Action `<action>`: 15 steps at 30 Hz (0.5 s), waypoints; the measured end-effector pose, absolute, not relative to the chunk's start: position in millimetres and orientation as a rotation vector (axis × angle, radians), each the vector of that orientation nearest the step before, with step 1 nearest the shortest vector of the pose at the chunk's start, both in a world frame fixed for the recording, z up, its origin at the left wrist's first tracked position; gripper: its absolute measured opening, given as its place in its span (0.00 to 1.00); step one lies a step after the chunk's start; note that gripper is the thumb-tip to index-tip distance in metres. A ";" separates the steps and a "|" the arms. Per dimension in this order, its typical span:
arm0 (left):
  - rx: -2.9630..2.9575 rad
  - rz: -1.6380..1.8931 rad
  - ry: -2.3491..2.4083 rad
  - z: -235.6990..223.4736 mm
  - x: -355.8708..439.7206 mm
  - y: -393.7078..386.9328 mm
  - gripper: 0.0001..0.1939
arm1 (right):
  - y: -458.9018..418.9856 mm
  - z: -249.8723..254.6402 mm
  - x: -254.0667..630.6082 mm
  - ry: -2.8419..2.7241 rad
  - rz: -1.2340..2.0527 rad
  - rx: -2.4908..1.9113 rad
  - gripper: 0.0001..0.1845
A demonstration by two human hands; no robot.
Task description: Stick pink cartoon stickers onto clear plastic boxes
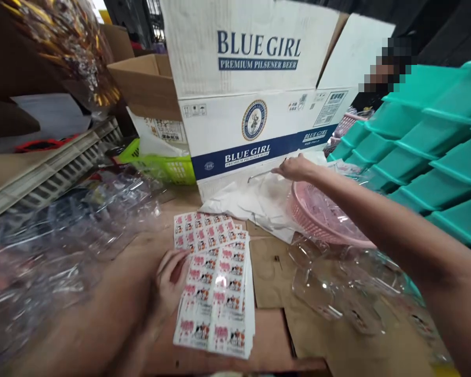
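My left hand [171, 275] is curled at the left edge of a stack of sticker sheets [214, 309], its fingertips on the upper left of the stack. Small pink and orange-black prints cover these white sheets. Behind them another sticker sheet [202, 230] lies at an angle. Farther off, my right hand [296, 167] is closed around a thin metal tool [259, 176] with a bent tip. That hand is above crumpled white paper [255, 201], beside a pink basket [304, 212] of clear plastic pieces. My right forearm hides part of the basket.
A white Blue Girl beer carton [259, 115] stands at the back. Clear plastic shells [333, 293] lie on cardboard at right, and more clear packaging [102, 214] is piled at left. Stacked teal bins [427, 141] rise at right, near a partly hidden person. A lime-green basket [176, 170] stands behind.
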State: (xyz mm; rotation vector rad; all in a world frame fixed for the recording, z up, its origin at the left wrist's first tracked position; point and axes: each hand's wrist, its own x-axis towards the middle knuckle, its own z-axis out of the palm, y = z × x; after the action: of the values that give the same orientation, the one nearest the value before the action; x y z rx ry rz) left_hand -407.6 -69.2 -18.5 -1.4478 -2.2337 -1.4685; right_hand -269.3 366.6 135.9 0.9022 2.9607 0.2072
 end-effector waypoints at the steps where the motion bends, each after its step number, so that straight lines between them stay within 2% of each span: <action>1: -1.449 -1.487 -2.237 -16.9 -407.0 -69.4 0.09 | 352.8 137.0 -264.6 2.968 0.205 0.866 0.23; 3: -1.457 -1.543 -2.233 -15.1 -406.6 -68.9 0.09 | 317.6 134.5 -250.7 3.060 0.136 0.729 0.24; 8: -1.451 -1.749 -2.276 -17.6 -407.7 -61.1 0.11 | 200.8 89.7 -225.1 3.153 -0.040 0.362 0.15; 12: -1.401 -1.842 -2.273 -15.6 -401.7 -60.9 0.11 | 137.3 53.9 -247.9 3.186 0.008 0.341 0.14; 15: -1.373 -1.976 -2.271 -7.4 -389.7 -74.9 0.11 | 116.3 54.5 -268.3 3.250 0.064 0.368 0.13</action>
State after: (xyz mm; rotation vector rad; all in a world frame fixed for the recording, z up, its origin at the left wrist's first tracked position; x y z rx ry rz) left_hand -389.7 -74.9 -7.4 -1.3731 -2.2706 -1.9757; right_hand -268.3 116.3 54.5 0.3676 3.2503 0.0636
